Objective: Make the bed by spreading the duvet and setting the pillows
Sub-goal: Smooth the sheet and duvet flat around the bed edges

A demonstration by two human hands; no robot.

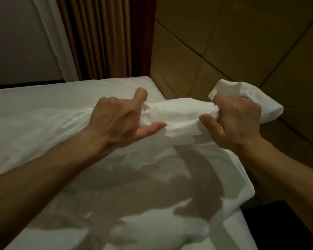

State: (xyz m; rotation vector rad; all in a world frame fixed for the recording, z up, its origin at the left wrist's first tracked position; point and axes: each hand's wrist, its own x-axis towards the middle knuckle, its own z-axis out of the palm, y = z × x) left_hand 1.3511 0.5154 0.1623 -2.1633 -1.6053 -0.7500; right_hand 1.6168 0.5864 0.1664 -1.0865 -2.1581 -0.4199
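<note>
At the far right corner of the bed (43, 105), both hands hold a bunched edge of the white duvet (175, 118) lifted above the mattress; the left hand (116, 121) has its fingers curled into the cloth, thumb lying flat along the fold and one finger sticking up; the right hand (237, 121) is clenched tight round a gathered corner, a puff of fabric spilling out past its knuckles to the right; the rest of the duvet lies rumpled over the near part of the bed, crossed by shadows of the arms; brown pleated curtains (98, 38) hang at the far side, left of a padded tan wall panel (233, 42); a dark surface (271, 219) sits low on the near right.
</note>
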